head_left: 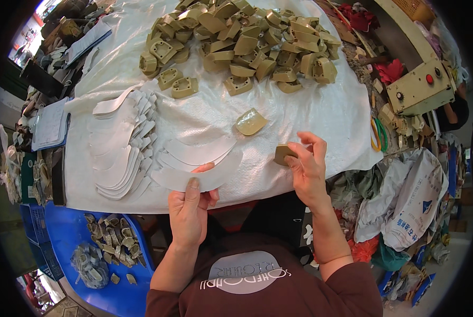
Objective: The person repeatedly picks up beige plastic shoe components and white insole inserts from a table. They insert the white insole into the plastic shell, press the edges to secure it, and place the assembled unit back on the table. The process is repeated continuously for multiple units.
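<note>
At far left, a clipboard with paper (50, 126) lies at the edge of the bench, and below it a blue crate (67, 238) holds scraps of grey-green offcuts (112, 240). The bench carries a white plastic sheet (310, 113) that serves as the work surface. On the left part of this sheet, a fanned stack of white curved strips (117, 145) lies with notched edges turned toward the centre; a few more loose strips (197, 150) rest just to its right.

Left hand (190, 208): closed in a pinch, thumb on top, on one white curved strip (197, 178), held flat over the near edge of the sheet, just below the loose strips.

Centre, far side of the sheet: a large heap of olive-tan moulded heel blocks (242, 39); several lie hollow side up. One single heel block (251, 121) lies apart from the heap, between it and the hands.

Right hand (306, 166): fingers curled about a small tan heel piece (284, 154), gripped between thumb and fingertips at the sheet's near right margin, near the right end of the held strip but not touching it.

At right, beyond the sheet: a cream control box with a red button (420, 87), green and yellow rings (377, 134), and, lower, a printed white sack (413, 203).
</note>
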Available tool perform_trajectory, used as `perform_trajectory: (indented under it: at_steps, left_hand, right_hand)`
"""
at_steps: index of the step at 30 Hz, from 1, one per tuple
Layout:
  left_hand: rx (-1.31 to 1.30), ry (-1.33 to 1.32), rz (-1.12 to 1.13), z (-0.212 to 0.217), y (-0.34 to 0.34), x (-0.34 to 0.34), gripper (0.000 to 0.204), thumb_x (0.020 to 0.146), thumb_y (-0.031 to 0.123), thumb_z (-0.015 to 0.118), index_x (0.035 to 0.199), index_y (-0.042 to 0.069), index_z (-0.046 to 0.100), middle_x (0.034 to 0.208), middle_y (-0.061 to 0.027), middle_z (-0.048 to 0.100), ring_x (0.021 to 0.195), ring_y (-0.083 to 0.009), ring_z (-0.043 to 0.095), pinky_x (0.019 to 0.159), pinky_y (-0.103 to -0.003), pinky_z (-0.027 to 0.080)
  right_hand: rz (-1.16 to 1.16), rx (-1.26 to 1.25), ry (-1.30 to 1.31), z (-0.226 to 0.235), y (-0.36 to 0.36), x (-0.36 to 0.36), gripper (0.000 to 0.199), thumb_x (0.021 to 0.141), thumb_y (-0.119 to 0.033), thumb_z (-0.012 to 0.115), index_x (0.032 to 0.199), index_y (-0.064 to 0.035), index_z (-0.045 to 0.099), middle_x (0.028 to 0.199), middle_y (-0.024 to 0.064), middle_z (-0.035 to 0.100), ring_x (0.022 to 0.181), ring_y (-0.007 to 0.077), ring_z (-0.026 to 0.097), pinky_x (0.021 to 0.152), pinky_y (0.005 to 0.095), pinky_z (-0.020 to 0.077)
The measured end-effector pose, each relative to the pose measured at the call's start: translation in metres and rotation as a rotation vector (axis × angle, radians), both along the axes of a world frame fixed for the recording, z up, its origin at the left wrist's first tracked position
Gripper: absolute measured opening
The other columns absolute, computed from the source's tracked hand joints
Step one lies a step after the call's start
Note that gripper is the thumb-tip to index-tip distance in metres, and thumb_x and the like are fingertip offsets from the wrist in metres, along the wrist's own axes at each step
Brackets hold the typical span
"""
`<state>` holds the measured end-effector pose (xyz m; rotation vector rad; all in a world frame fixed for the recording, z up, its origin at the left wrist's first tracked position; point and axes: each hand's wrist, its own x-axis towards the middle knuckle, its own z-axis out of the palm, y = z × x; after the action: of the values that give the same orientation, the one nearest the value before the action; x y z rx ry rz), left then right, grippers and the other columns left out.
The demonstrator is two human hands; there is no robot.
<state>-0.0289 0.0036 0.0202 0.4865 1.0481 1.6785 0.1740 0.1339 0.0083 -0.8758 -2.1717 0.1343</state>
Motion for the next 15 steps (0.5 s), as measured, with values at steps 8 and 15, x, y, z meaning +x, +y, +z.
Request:
perform_trajectory:
  at_steps: [8,15]
  left_hand:
    - [0.079,-0.046,0.064,-0.007,-0.002,0.008,0.031,0.099,0.015,0.044,0.119,-0.005,0.054,0.119,-0.0146,0.057,0.087,-0.0141,0.052,0.08,-0.029,0.042]
    - [0.141,-0.13,-0.088,0.012,-0.004,0.015,0.036,0.099,0.015,0.041,0.122,-0.011,0.049,0.129,-0.0204,0.051,0.117,-0.0235,0.052,0.099,-0.035,0.042]
  right_hand:
    - [0.36,-0.51,0.498,0.052,-0.035,-0.016,0.041,0.075,0.003,0.069,0.114,-0.0018,0.057,0.097,0.0145,0.063,0.083,0.0227,0.062,0.073,0.0308,0.0507]
    - [0.526,-0.179,0.566,0.02,-0.05,-0.071,0.039,0.074,0.012,0.062,0.108,-0.005,0.051,0.101,0.0155,0.061,0.086,0.0303,0.06,0.07,0.0364,0.052]
